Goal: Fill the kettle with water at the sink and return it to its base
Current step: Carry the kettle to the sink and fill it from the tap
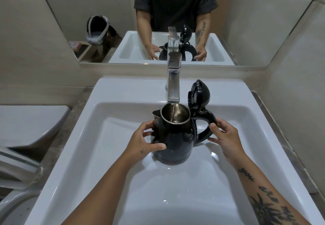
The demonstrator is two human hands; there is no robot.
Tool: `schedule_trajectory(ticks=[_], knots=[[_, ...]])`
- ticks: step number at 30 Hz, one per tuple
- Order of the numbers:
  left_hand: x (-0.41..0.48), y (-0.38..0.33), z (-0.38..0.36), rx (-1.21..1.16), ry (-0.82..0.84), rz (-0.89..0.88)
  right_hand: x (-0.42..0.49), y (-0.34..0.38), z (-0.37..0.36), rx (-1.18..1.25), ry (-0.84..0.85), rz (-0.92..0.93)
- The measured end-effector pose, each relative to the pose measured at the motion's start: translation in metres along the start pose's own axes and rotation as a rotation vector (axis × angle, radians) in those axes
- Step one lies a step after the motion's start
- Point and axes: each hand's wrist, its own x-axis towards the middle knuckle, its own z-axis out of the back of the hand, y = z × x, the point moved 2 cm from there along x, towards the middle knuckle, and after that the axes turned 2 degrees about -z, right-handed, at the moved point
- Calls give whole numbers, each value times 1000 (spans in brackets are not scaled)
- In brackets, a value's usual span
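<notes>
A black electric kettle (175,137) stands upright in the white sink basin (98,137), with its lid (199,93) flipped open behind the handle. A thin stream of water runs from the chrome faucet (173,84) into the kettle's steel mouth. My left hand (143,142) grips the kettle's left side below the spout. My right hand (224,136) holds the outer curve of the handle with its fingertips. The kettle's base is not in view.
A mirror (105,22) on the wall behind the faucet reflects the person, the sink and a headset. A white toilet cistern (29,124) and seat stand at the left. A tiled wall closes in on the right, with a narrow stone counter around the sink.
</notes>
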Motion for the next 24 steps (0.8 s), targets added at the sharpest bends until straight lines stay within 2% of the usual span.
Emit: schedule_trajectory(ticks=[24], knots=[[0,0,0,-18,11,0,0,-1,-2,14,-3,-4]])
